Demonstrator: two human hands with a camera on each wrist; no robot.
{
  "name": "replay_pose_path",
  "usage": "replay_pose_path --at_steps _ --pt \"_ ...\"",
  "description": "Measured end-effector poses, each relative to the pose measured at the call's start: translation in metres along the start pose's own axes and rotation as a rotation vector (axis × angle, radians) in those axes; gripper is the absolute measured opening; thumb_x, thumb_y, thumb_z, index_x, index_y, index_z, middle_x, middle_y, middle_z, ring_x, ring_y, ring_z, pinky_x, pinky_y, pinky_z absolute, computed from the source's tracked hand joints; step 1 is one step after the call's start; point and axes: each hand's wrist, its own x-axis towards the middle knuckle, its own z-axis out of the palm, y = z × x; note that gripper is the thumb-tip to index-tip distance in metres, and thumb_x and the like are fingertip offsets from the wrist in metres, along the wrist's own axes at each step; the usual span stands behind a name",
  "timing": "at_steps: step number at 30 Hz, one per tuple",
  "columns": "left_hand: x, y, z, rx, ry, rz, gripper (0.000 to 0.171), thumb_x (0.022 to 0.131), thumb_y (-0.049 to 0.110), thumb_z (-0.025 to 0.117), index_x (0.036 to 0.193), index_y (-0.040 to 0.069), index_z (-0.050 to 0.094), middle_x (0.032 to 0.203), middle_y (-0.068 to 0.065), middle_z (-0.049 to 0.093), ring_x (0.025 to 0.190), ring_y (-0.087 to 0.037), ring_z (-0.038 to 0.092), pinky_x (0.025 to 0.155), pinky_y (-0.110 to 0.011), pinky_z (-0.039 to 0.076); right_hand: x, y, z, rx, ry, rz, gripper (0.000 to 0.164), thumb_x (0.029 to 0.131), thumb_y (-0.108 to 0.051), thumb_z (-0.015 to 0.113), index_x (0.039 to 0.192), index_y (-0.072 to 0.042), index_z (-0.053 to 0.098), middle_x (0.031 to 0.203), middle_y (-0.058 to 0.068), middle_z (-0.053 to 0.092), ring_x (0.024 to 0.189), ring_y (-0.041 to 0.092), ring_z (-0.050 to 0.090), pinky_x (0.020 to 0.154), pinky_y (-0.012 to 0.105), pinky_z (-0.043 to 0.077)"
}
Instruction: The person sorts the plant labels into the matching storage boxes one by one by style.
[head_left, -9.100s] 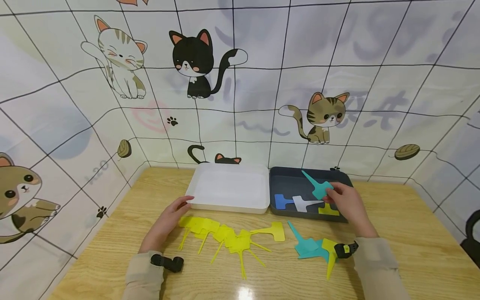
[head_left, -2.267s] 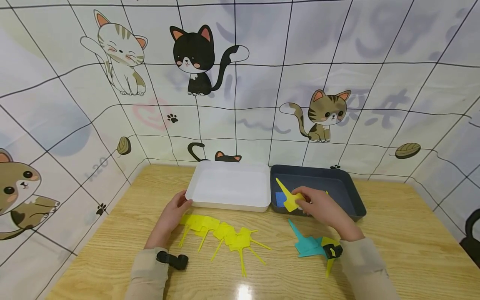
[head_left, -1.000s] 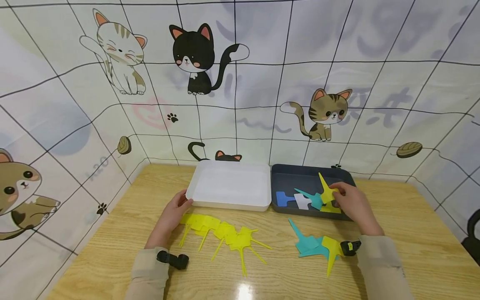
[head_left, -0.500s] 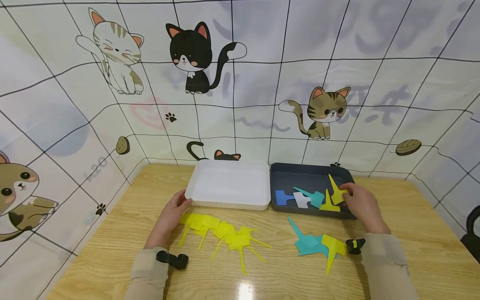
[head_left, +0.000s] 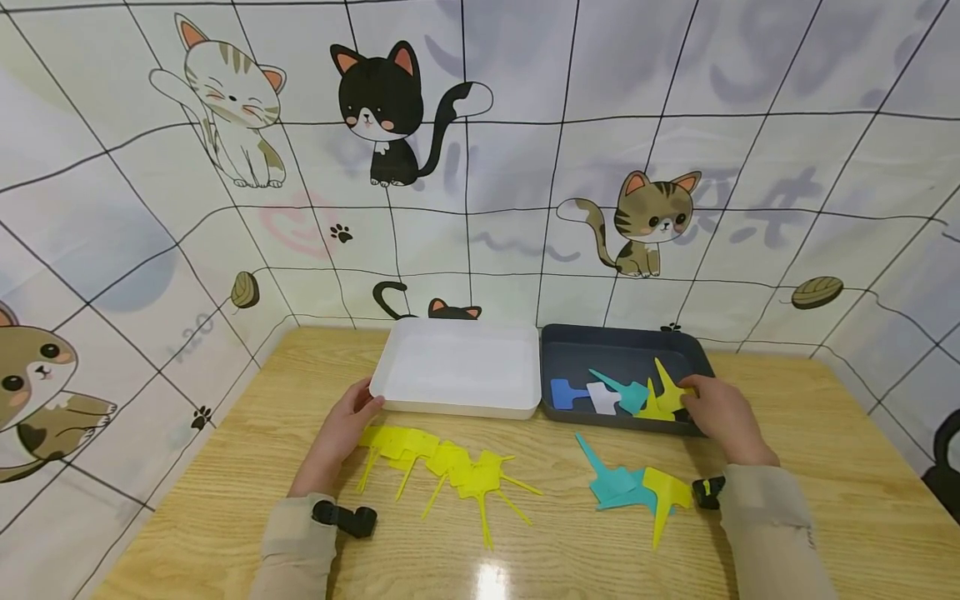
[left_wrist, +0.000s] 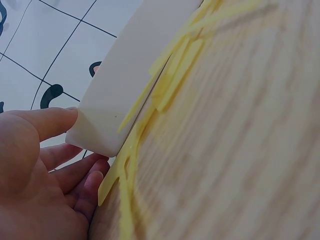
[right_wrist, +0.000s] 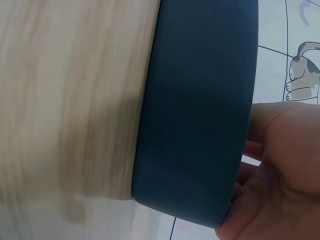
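Left hand (head_left: 345, 425) holds the white tray (head_left: 457, 367) by a near corner; right hand (head_left: 726, 417), fingers curled, pinches a yellow tag (head_left: 669, 397) apparently overlapping a lower tag (head_left: 654, 412) in the dark tray (head_left: 581, 352). Overlap could snag, dragging both.

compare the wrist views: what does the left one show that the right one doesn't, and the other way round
Only the left wrist view shows the left grip, the white tray, yellow tags and a black tail print. Only the right shows the right grip, the dark tray and part of a brown-and-white cat print. Both share the table and the wall.
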Motion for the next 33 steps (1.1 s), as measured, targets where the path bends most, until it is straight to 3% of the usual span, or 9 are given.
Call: replay_pose_path --at_steps 6,16,26,33 --pt "0.000 0.001 0.001 0.007 0.005 -0.004 0.066 0.092 0.045 0.050 0.145 0.015 0.023 0.148 -0.009 0.030 0.135 -0.028 0.028 0.110 -0.047 0.023 0.000 -0.002 0.001 -0.014 -0.058 0.022 0.039 0.092 -0.014 0.048 0.123 0.008 0.050 0.124 0.033 0.048 0.108 0.049 0.046 0.085 0.058 0.041" --pt "0.001 0.002 0.000 0.035 0.010 -0.016 0.067 0.092 0.046 0.049 0.146 0.015 0.023 0.147 -0.011 0.030 0.135 -0.029 0.029 0.109 -0.048 0.024 0.000 -0.003 0.001 -0.039 -0.072 0.002 0.041 0.092 -0.019 0.050 0.125 0.007 0.049 0.125 0.032 0.048 0.107 0.048 0.048 0.083 0.057 0.042" --pt "0.000 0.001 0.000 0.038 0.019 -0.037 0.068 0.091 0.048 0.049 0.146 0.019 0.022 0.149 -0.009 0.028 0.136 -0.028 0.027 0.110 -0.048 0.023 -0.001 -0.009 -0.006 0.016 0.023 -0.011 0.043 0.095 -0.026 0.047 0.124 0.005 0.050 0.123 0.029 0.051 0.104 0.044 0.051 0.079 0.055 0.044" --pt "0.001 0.002 0.000 0.036 0.016 -0.042 0.066 0.091 0.047 0.049 0.146 0.020 0.023 0.149 -0.009 0.027 0.136 -0.029 0.026 0.110 -0.048 0.023 -0.006 -0.028 -0.016 0.034 0.077 -0.082 0.045 0.096 -0.035 0.045 0.125 -0.001 0.051 0.121 0.023 0.054 0.101 0.037 0.054 0.081 0.052 0.044"
